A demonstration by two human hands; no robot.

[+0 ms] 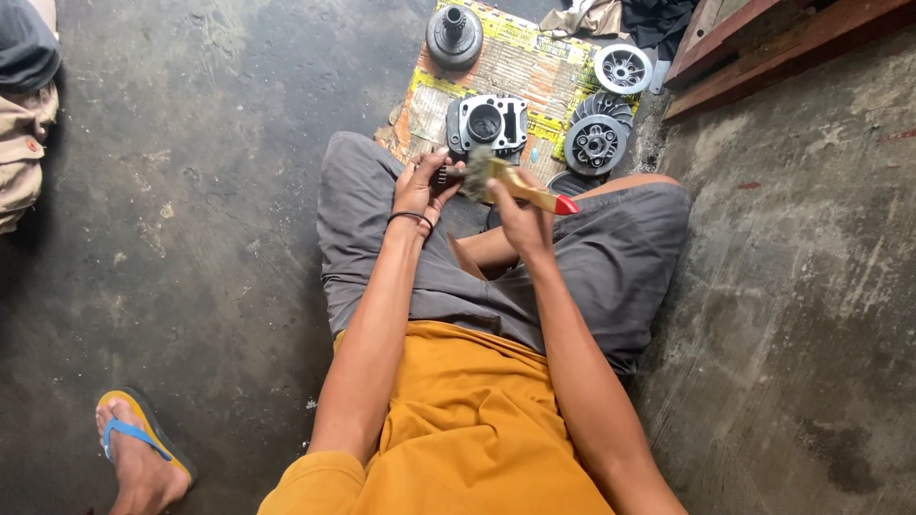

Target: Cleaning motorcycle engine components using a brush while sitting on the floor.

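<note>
A small dark metal part sits in the person's left hand, just above the knees and in front of the mat; most of it is covered by the curled fingers, so its shape is hard to read beyond a ribbed or toothed edge. The left hand is closed around it. The right hand is wrapped around a wooden-handled paintbrush with a red tip, whose worn, dirty bristles touch the small part. The brush handle slants out to the right, its middle hidden by the fingers.

A black band circles the left wrist. Both forearms stretch out over grey shorts and an orange shirt, the person sitting on the dark concrete floor.

Just beyond the hands lies a printed yellow-and-tan woven mat, partly hidden by the parts on it: a grey finned engine cylinder block with a round bore, a round dark grey clutch disc with another toothed piece half under it, a smaller silver ribbed wheel, and a grey bell-shaped housing with a centre shaft at the top edge.

A reddish wooden frame is cut off at the upper right. At lower left, another person's foot in a yellow-and-blue sandal shows only partly.
</note>
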